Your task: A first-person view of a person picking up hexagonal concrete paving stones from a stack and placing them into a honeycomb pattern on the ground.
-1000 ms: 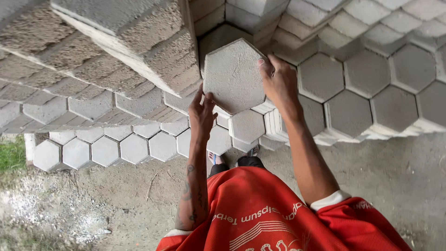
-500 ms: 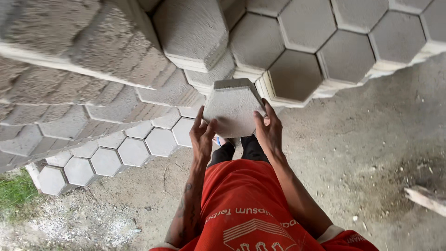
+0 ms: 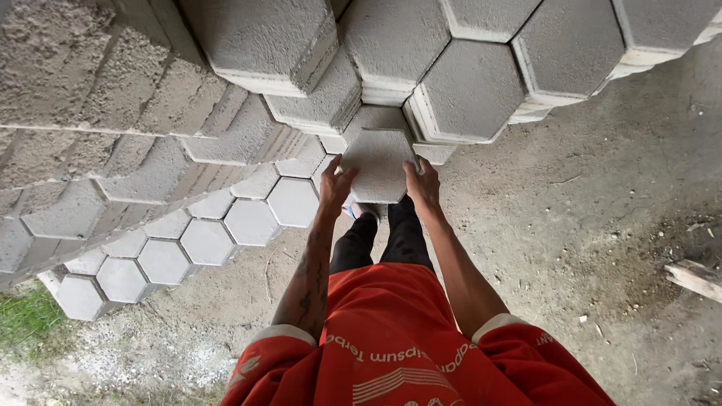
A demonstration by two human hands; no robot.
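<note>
Between two hands, left hand and right hand, one grey hexagonal paver, fingers clasped on its edges.

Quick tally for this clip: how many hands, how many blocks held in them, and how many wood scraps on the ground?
Hands: 2, left hand and right hand
Held block: 1, grey hexagon, gripped by both hands
Wood scrap: 1, at the right edge
Total: 4

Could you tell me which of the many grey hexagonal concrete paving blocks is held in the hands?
The grey hexagonal concrete paving block at the middle, flat face up, gripped between the left hand and the right hand; the others sit stacked.
</note>
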